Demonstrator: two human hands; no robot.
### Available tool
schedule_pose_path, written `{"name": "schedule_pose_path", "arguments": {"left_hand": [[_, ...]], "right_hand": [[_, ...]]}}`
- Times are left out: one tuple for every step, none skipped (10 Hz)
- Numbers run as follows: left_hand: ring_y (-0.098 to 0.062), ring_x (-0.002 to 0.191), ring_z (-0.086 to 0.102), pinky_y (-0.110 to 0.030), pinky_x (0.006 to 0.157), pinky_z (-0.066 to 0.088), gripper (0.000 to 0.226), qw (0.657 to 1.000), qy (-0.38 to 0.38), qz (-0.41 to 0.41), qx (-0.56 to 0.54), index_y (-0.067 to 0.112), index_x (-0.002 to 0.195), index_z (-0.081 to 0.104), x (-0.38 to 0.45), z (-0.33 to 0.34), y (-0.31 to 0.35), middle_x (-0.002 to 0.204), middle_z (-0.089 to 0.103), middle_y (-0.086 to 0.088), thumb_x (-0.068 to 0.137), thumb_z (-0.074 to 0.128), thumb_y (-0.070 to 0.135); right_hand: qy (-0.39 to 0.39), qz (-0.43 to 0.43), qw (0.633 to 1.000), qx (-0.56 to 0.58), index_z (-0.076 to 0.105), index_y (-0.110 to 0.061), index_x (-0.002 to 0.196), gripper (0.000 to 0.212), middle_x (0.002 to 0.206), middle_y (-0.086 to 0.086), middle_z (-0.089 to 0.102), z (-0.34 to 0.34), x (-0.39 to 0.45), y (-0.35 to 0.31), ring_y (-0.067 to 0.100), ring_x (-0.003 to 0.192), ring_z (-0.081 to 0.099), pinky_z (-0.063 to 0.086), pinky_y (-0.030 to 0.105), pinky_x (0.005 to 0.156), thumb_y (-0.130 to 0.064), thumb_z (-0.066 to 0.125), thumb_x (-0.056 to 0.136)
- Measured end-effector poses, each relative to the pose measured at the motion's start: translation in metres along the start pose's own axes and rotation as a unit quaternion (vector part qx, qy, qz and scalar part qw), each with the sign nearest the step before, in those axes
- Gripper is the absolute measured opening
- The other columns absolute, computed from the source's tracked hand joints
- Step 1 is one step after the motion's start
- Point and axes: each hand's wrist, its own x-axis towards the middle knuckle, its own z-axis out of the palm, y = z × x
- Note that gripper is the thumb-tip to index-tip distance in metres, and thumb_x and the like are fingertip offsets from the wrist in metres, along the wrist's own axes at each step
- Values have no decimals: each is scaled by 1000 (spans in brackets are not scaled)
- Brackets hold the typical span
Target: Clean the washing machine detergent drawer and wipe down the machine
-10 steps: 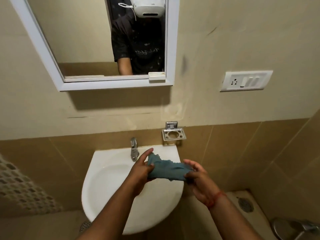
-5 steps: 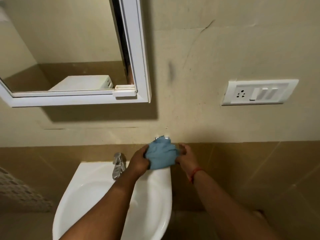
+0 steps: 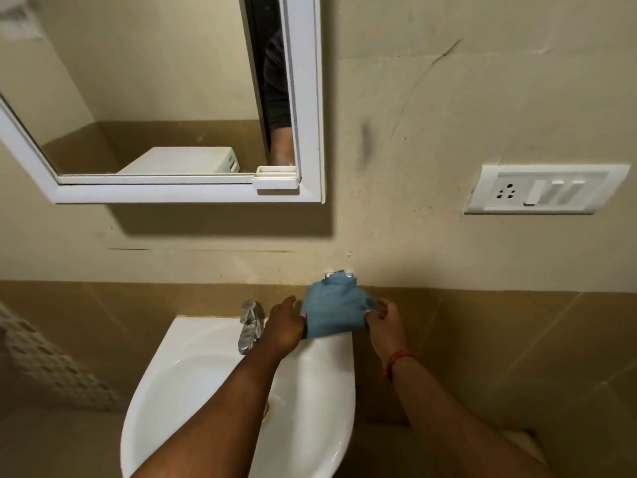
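A: Cloth (image 3: 332,313) hangs at lower centre of the frame, over the metal holder (image 3: 339,274); which hand is nearer?

B: Equal; left hand (image 3: 284,326) and right hand (image 3: 382,320) each pinch a side edge, above the sink (image 3: 310,401); its long axis runs up-down.

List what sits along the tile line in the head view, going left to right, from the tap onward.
Tap → left hand → blue cloth → right hand.

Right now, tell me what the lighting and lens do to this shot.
Head view: wide-angle bend tilts the mirror frame and bows the wall lines; light from above casts a dark shadow under the mirror; soft glare on the sink rim; the blue cloth and both hands look slightly soft.
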Motion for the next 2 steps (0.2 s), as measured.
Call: {"name": "schedule_pose_path", "arguments": {"left_hand": [[-31, 138, 34, -36, 107, 32, 56, 987, -5, 55, 152, 13, 149, 30, -12, -11, -21, 151, 35, -12, 100, 49, 30], [-32, 140, 30, -46, 109, 33, 55, 955, 16, 120, 270, 21, 147, 30, -25, -29, -40, 151, 35, -5, 98, 47, 41]], "right_hand": [[45, -46, 993, -99, 45, -16, 137, 44, 137, 7, 44, 8, -18, -1, 26, 117, 52, 49, 45, 100, -21, 57, 95], [101, -97, 964, -226, 43, -11, 139, 49, 138, 13, 41, 18, -43, -5, 30, 121, 46, 43, 44, 103, -22, 56, 93]]}}
